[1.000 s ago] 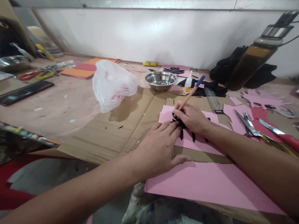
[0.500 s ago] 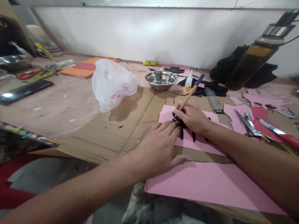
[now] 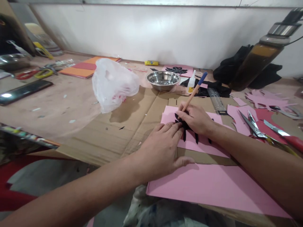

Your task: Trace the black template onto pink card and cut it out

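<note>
My right hand (image 3: 195,118) is closed round a pen (image 3: 193,94) with a tan barrel and a blue end. Its tip is hidden by the fingers, over a black cut-out with pointed strips (image 3: 184,135). That cut-out lies on a sheet of pink paper (image 3: 169,115). Flat on the pink sheet and the cut-out's left edge rests my left hand (image 3: 163,149), fingers stretched out and thumb apart. Nearer to me, below the left thumb, is a larger pink sheet (image 3: 213,186).
Cardboard (image 3: 123,138) covers the work surface. A white plastic bag (image 3: 113,83), a steel bowl (image 3: 163,80) and a glue bottle (image 3: 191,82) stand beyond my hands. Scissors (image 3: 254,126), a red-handled knife (image 3: 281,132) and a clear ruler (image 3: 216,101) lie at right. A phone (image 3: 26,90) lies far left.
Both hands, the pen and the papers look unchanged. Only the camera view has shifted slightly.
</note>
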Available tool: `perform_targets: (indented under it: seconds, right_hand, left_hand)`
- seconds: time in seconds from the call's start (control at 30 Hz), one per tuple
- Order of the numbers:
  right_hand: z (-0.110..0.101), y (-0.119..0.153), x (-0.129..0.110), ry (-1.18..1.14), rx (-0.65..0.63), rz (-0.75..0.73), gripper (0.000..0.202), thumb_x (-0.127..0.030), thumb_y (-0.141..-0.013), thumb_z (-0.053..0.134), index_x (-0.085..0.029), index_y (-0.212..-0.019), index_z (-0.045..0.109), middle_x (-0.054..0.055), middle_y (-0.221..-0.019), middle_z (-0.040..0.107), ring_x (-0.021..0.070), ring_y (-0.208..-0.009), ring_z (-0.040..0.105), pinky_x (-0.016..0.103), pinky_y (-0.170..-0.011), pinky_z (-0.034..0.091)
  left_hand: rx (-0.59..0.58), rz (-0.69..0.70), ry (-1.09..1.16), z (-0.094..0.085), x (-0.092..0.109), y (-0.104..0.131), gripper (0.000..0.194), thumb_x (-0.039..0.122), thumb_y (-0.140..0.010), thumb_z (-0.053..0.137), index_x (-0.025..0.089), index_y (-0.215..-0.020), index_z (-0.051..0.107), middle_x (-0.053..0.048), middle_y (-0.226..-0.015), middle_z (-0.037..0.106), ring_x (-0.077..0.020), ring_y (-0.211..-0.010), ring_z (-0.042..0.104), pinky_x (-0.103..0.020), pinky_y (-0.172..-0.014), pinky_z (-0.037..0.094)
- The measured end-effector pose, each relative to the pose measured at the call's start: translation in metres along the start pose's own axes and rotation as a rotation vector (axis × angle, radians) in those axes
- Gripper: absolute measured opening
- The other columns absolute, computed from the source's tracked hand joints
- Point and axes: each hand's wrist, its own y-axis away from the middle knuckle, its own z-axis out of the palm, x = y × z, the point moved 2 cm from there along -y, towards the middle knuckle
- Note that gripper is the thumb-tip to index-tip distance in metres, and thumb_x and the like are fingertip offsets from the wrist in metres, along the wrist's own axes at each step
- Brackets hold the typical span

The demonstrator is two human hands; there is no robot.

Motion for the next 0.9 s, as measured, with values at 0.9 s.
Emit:
perform_targets:
  seconds: [0.9]
  right_hand:
    - [-0.0013,0.0005,0.0003,0.022,-0.027,0.014,0.015,-0.022,-0.088,0.046,-0.020,-0.073,0.049,-0.001,-0.071,0.056,0.0148,-0.067,0.048,0.029,-0.067,0.034]
  left_hand:
    - [0.012,-0.021,0.017,-0.0005,-0.0019,0.0036,0.074,0.064,-0.088,0.054,0.010,-0.139,0.051,-0.018,-0.145,0.053,-0.0373,-0.141,0.038,-0.055,-0.116,0.034]
